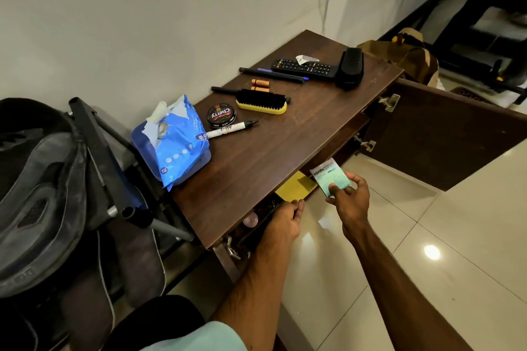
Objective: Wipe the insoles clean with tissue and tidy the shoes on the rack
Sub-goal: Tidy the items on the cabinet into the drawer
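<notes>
A blue tissue pack (174, 142) with a torn top lies on the left end of the brown shoe cabinet (285, 145). My right hand (349, 199) pinches a small white and teal box (330, 181) just in front of the cabinet's open front. At the cabinet's front edge my left hand (285, 221) reaches into the opening, its fingertips hidden under the top. No shoes or insoles show inside the cabinet from here.
On top lie a shoe polish tin (222, 114), a marker (231, 129), a yellow-backed brush (261, 102), batteries, pens, a remote (303, 68) and a black case (350, 68). The cabinet door (445, 139) stands open to the right. A folded stroller (57, 185) crowds the left.
</notes>
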### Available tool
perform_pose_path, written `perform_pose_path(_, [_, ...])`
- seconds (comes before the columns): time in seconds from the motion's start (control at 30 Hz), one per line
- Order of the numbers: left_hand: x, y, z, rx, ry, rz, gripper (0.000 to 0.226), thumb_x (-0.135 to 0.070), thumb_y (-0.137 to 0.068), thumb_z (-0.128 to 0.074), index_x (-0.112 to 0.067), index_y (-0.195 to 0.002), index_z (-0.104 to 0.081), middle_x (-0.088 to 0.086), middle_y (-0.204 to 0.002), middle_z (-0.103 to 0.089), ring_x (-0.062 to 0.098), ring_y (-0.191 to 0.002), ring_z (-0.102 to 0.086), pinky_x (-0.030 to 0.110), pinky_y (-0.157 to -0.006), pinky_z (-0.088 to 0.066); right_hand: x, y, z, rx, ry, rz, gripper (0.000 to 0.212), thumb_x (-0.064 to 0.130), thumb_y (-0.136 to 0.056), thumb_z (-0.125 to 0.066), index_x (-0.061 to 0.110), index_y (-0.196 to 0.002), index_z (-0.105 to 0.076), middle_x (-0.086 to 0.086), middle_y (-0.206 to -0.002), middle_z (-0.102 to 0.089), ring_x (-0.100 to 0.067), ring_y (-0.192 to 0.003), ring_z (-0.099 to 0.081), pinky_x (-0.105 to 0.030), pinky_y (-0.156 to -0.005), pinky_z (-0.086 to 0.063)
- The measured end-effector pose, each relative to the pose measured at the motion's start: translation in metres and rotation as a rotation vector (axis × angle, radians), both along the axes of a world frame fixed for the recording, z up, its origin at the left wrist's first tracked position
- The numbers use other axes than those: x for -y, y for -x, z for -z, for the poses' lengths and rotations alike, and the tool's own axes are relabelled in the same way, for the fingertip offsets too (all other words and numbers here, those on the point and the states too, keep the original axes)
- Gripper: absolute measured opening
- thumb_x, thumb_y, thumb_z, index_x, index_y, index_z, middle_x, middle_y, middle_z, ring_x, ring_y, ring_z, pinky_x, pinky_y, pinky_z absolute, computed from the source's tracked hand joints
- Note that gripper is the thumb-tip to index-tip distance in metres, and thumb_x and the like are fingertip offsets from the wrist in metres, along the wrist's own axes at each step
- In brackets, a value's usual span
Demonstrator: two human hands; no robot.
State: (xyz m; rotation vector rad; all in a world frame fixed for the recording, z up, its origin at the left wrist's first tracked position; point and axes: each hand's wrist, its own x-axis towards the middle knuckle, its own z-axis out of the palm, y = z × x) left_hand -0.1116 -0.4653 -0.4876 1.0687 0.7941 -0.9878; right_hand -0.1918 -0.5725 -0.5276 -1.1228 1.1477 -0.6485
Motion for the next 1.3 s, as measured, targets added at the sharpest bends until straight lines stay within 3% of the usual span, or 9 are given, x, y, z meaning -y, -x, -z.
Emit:
perform_pose_path(0.17, [-0.007,0.002,-0.006,-0.015,-0.018,-0.069,0.032,0.009,-0.103,-0.041,0.013,-0.133,-0.05,0.019,-0.124,-0.058,0.023,-0.127,-0.057,0.018,-0.052,-0.053,0.013,-0.013,-0.006,-0.017,0.069,-0.045,0.044,-0.002,-0.09,-0.07,0.021,-0.123,-0.054,-0.017,-0.113,-0.067,-0.029,-0.097,-0.072,-0.033,-0.067,-0.063])
perform_pose_path(0.37, [-0.006,0.008,0.004,-0.054,0.071,-0.094,0.033,0.007,-0.104,-0.036,0.015,-0.134,-0.048,0.02,-0.091,-0.057,0.028,-0.106,-0.064,0.018,-0.048,-0.053,0.025,-0.039,-0.008,-0.09,0.12,-0.087,0.052,-0.002,-0.087,-0.074,0.014,-0.134,-0.058,-0.012,-0.095,-0.072,-0.024,-0.088,-0.074,-0.035,-0.067,-0.065])
perform_pose_path(0.5, [-0.005,0.004,0.004,-0.05,0.089,-0.095,0.018,0.003,-0.106,-0.037,0.002,-0.116,-0.052,0.019,-0.091,-0.055,0.03,-0.088,-0.063,0.024,-0.045,-0.055,0.024,-0.049,0.004,-0.183,0.113,-0.163,0.051,-0.004,-0.085,-0.075,0.013,-0.13,-0.057,-0.005,-0.097,-0.068,-0.026,-0.091,-0.073,-0.045,-0.073,-0.064])
perform_pose_path(0.67, [-0.005,0.0,0.018,-0.069,0.116,-0.14,0.032,-0.005,-0.107,-0.042,0.009,-0.133,-0.051,0.022,-0.097,-0.061,0.029,-0.067,-0.072,0.023,-0.042,-0.055,0.02,-0.053,0.015,-0.258,0.083,-0.073,0.049,-0.001,-0.075,-0.085,0.015,-0.113,-0.058,-0.003,-0.091,-0.066,-0.024,-0.084,-0.073,-0.046,-0.072,-0.064])
perform_pose_path(0.87, [-0.007,-0.003,0.017,-0.093,0.112,-0.181,0.037,-0.011,-0.109,-0.037,0.013,-0.137,-0.047,0.027,-0.113,-0.062,0.031,-0.106,-0.067,0.022,-0.042,-0.054,0.015,-0.054,0.025,-0.203,0.043,-0.074,0.047,0.001,-0.078,-0.084,0.011,-0.116,-0.059,-0.009,-0.091,-0.071,-0.022,-0.083,-0.075,-0.042,-0.071,-0.065])
perform_pose_path(0.97, [-0.009,-0.005,0.014,-0.123,0.116,-0.237,0.031,-0.011,-0.11,-0.038,0.014,-0.113,-0.055,0.026,-0.135,-0.057,0.029,-0.115,-0.065,0.022,-0.044,-0.055,0.014,-0.055,0.022,-0.123,0.001,-0.048,0.038,-0.002,-0.084,-0.078,0.008,-0.115,-0.059,-0.012,-0.089,-0.068,-0.024,-0.082,-0.073,-0.028,-0.061,-0.062])
perform_pose_path(1.07, [-0.012,-0.007,0.016,-0.149,0.137,-0.281,0.035,-0.011,-0.11,-0.035,0.013,-0.133,-0.048,0.024,-0.141,-0.054,0.027,-0.128,-0.06,0.023,-0.057,-0.057,0.011,-0.06,0.02,-0.172,0.051,-0.091,0.033,0.005,-0.082,-0.081,0.015,-0.102,-0.057,-0.015,-0.095,-0.071,-0.025,-0.087,-0.073,-0.035,-0.074,-0.062])
perform_pose_path(1.2, [-0.013,-0.006,0.013,-0.126,0.128,-0.269,0.038,-0.011,-0.11,-0.037,0.012,-0.14,-0.044,0.025,-0.14,-0.055,0.027,-0.12,-0.064,0.022,-0.056,-0.057,0.004,-0.064,0.018,-0.172,0.021,-0.065,0.033,0.009,-0.081,-0.084,0.011,-0.101,-0.058,-0.011,-0.084,-0.074,-0.024,-0.08,-0.076,-0.049,-0.076,-0.063])
perform_pose_path(1.3, [-0.014,-0.007,0.009,-0.087,0.098,-0.26,0.036,-0.006,-0.109,-0.037,0.011,-0.139,-0.046,0.023,-0.141,-0.054,0.027,-0.126,-0.06,0.021,-0.057,-0.058,-0.001,-0.061,0.012,-0.128,0.057,-0.076,0.021,0.004,-0.089,-0.076,0.003,-0.104,-0.062,-0.003,-0.077,-0.068,-0.023,-0.073,-0.074,-0.04,-0.066,-0.063])
